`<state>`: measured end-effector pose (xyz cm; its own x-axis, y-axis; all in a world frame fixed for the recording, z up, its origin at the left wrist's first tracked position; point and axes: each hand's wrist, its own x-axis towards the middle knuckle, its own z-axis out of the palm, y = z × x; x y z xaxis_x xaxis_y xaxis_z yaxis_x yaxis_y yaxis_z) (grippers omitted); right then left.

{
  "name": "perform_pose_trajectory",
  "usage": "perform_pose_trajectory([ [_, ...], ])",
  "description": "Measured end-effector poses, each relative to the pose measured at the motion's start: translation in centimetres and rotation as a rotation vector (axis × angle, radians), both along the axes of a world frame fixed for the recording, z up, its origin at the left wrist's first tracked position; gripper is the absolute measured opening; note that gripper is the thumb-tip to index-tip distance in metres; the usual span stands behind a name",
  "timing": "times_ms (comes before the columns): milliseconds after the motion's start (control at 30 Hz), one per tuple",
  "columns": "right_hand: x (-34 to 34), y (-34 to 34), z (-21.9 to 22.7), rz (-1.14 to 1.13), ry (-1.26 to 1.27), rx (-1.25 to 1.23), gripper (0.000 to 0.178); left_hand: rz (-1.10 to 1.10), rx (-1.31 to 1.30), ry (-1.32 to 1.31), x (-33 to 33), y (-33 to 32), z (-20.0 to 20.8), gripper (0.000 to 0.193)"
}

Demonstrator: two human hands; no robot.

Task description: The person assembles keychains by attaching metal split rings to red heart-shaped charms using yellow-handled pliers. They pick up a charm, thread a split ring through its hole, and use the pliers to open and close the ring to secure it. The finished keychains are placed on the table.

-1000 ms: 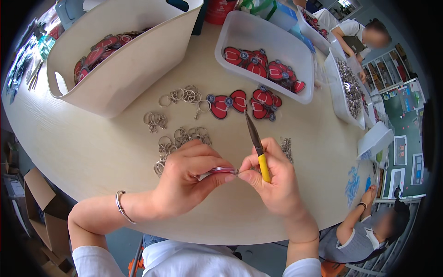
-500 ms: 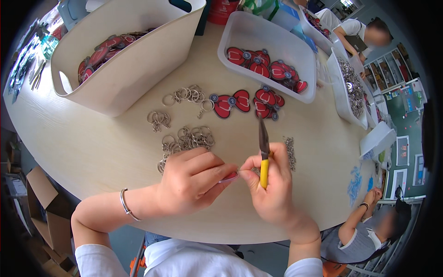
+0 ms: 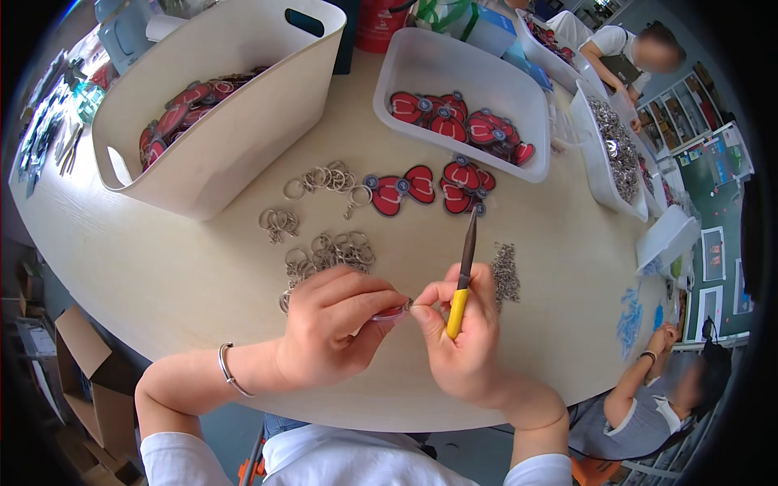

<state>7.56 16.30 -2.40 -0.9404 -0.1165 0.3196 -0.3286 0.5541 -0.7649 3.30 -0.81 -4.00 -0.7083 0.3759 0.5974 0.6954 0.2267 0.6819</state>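
Pinched in my left hand [image 3: 328, 332] is a red flat charm [image 3: 392, 313], mostly hidden by the fingers. My right hand [image 3: 463, 348] grips pliers with a yellow handle [image 3: 457, 314], their dark jaws pointing away from me. Its thumb and index finger also pinch at the charm's right edge; whatever tiny part is between them is too small to make out. Just beyond my left hand lies a heap of key rings with short chains [image 3: 340, 249]. A pile of tiny metal rings [image 3: 506, 274] is beside my right hand. Farther off rest red bow-shaped charms [image 3: 391, 197] and a stack of them [image 3: 462, 198].
A tall white bin [image 3: 235, 154] holding red charms stands at the far left. A translucent tub [image 3: 462, 57] with more charms is behind the stack. At right are a tub of metal parts [image 3: 614, 154] and blue pieces [image 3: 629, 324]. Two other people sit at the table.
Both hands stay together at the charm. My right hand has shifted slightly left and the pliers lean more to the right. The whole view has moved a little.
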Motion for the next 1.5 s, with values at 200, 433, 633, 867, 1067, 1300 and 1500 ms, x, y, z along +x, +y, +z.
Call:
perform_pose_trajectory([
  [200, -1.1, -0.5, 0.5, 0.036, 0.122, -0.007, 0.015, -0.079, 0.048, -0.038, -1.4, -1.0, 0.9, 0.019],
  [433, -4.1, -1.8, 1.1, 0.071, 0.129, -0.084, 0.01, -0.03, -0.013, -0.018, -3.1, -2.9, 2.9, 0.016],
  [633, -4.4, -1.4, -1.1, 0.016, -0.123, 0.096, 0.023, 0.142, 0.022, 0.136, -4.3, -4.3, 3.3, 0.02],
  [867, -4.8, -3.6, -2.4, -0.033, 0.064, 0.317, 0.026, 0.066, -0.047, 0.367, -3.8, -4.3, 2.9, 0.027],
  [1067, -5.2, -3.0, -3.1, -0.031, 0.144, 0.359, 0.017, 0.047, -0.06, 0.421, -3.6, -4.5, 3.0, 0.033],
  [1300, -5.7, -1.1, 0.4, -0.059, -0.12, -0.004, 0.013, 0.044, -0.073, 0.454, -3.6, -4.3, 2.5, 0.035],
  [1500, -5.2, 0.4, 2.2, 0.056, -0.201, -0.168, 0.011, 0.058, -0.049, 0.251, -3.5, -3.5, 1.9, 0.029],
])
